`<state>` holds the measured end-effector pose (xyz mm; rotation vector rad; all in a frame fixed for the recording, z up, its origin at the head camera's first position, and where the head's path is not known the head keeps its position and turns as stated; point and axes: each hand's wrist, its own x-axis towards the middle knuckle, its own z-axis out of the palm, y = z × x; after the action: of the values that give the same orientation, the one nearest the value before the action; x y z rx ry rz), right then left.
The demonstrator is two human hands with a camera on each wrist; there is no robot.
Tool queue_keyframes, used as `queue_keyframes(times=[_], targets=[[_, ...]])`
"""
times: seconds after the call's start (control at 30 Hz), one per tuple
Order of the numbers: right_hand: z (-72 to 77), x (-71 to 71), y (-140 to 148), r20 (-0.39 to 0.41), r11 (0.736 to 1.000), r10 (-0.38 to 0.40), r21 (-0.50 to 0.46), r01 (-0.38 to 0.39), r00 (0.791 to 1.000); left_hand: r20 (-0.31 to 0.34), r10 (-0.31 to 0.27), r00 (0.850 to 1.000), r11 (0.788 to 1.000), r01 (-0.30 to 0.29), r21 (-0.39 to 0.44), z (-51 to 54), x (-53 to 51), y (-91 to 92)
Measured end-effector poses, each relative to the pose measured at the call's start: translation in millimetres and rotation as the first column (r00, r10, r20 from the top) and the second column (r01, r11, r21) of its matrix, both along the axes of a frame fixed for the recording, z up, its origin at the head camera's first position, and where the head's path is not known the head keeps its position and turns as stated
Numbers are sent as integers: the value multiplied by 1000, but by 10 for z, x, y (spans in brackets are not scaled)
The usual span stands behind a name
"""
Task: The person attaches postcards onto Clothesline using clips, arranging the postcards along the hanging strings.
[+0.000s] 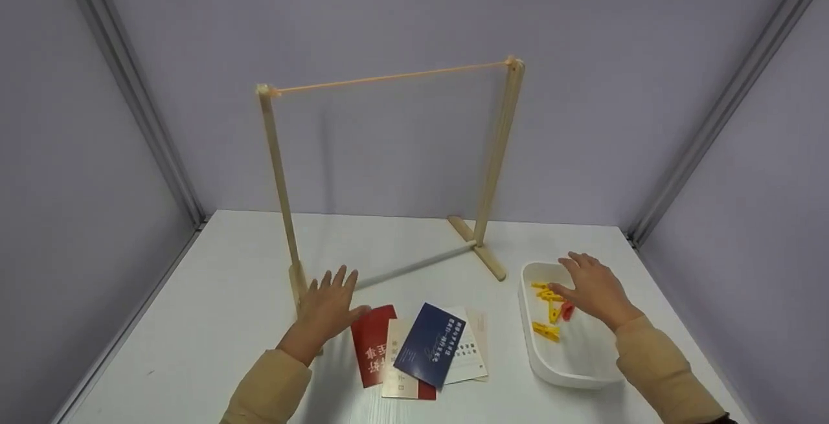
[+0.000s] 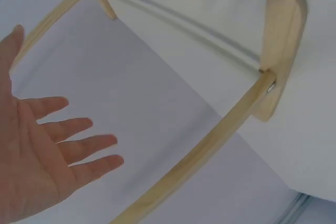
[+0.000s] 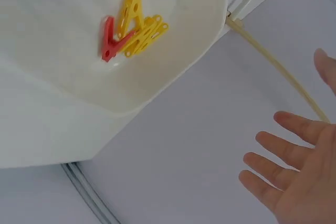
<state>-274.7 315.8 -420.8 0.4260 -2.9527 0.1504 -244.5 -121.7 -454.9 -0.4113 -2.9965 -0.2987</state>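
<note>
Cards [image 1: 430,346], overlapping on the table [image 1: 194,320] near the white tray [image 1: 576,382], look light, thin and easily creased, probably best pinched by an edge; left hand [image 1: 327,307] and right hand [image 1: 596,288] hold nothing, fingers spread.

I perhaps read 好 on the red rectangular paper card [image 1: 374,328]; the dark-blue rectangular card [image 1: 427,344] bears white characters too small for me.

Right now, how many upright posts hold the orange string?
2: the left post at the left end of the orange string, the right post at its right end; I see no others.
</note>
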Motion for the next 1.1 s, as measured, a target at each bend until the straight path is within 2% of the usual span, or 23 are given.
queue_keyframes(times=[0.17, 0.23, 0.27, 0.37, 0.47, 0.5, 0.53, 0.6, 0.8, 0.9, 1.0, 1.1], targets=[[-274, -226, -419, 57, 994, 52, -102, -46, 997, 88, 41, 995, 998, -45, 45, -396, 206, -138], [-394, -322, -578, 107, 988, 68, -144, -52, 992, 130, 61, 990, 996, -69, 57, -522, 275, -171], [-515, -403, -611, 106, 985, 87, -157, -70, 991, 149, 72, 986, 995, -82, 63, -573, 304, -182], [-635, -539, -791, 223, 978, 73, -206, -26, 972, 207, 96, 974, 991, -113, 74, -687, 365, -183], [-739, -664, -911, 334, 973, 23, -226, 56, 942, 238, 110, 965, 989, -130, 70, -759, 393, -162], [-715, -665, -975, 385, 969, -15, -220, 108, 923, 243, 113, 963, 989, -133, 68, -778, 401, -152], [-765, -701, -987, 400, 970, -30, -209, 123, 916, 244, 117, 963, 988, -137, 66, -798, 408, -143], [-856, -752, -999, 427, 971, -62, -183, 153, 902, 243, 127, 962, 987, -147, 63, -834, 420, -118], [-1085, -852, -1022, 453, 973, -105, -136, 185, 885, 209, 170, 963, 982, -184, 52, -909, 467, -56], [-1146, -890, -1026, 454, 967, -136, -132, 218, 880, 165, 196, 967, 977, -207, 54, -938, 472, -30], [-1219, -921, -994, 449, 955, -180, -135, 266, 875, 101, 239, 966, 963, -249, 103, -966, 458, 6], [-1297, -926, -951, 443, 945, -214, -132, 299, 870, 31, 294, 955, 940, -295, 172, -995, 433, 49]])
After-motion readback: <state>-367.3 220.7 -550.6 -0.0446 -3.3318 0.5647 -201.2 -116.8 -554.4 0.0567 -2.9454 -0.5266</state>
